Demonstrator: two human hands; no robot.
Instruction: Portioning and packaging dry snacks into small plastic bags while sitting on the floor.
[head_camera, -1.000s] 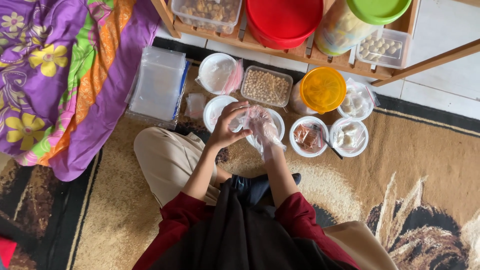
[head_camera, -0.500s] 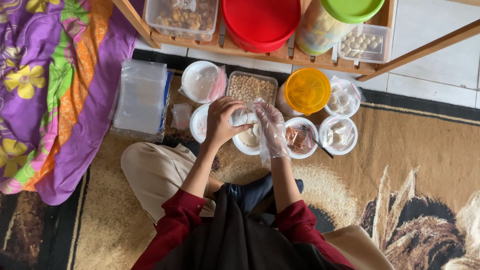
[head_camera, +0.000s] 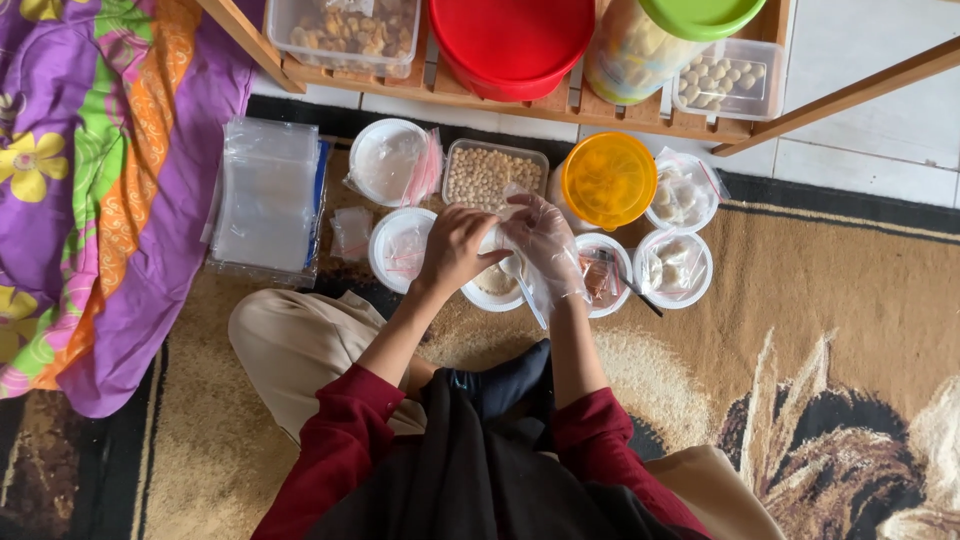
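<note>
Clear thin plastic glove (head_camera: 548, 250) covered the right hand (head_camera: 545, 245), fingers spread, above the round white plastic bowl (head_camera: 490, 290). At nine o'clock the bare left hand (head_camera: 455, 250) pinched the glove's edge. Bowls crowded every side; only the patterned brown carpet (head_camera: 830, 300) at three o'clock lay open. Both hands had shifted slightly up since earlier.

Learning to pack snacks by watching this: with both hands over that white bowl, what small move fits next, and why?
Probably settle the clear glove snugly: the left hand pinches its edge on the right hand, directly above the white bowl, and loose plastic trails toward the wrist.
</note>
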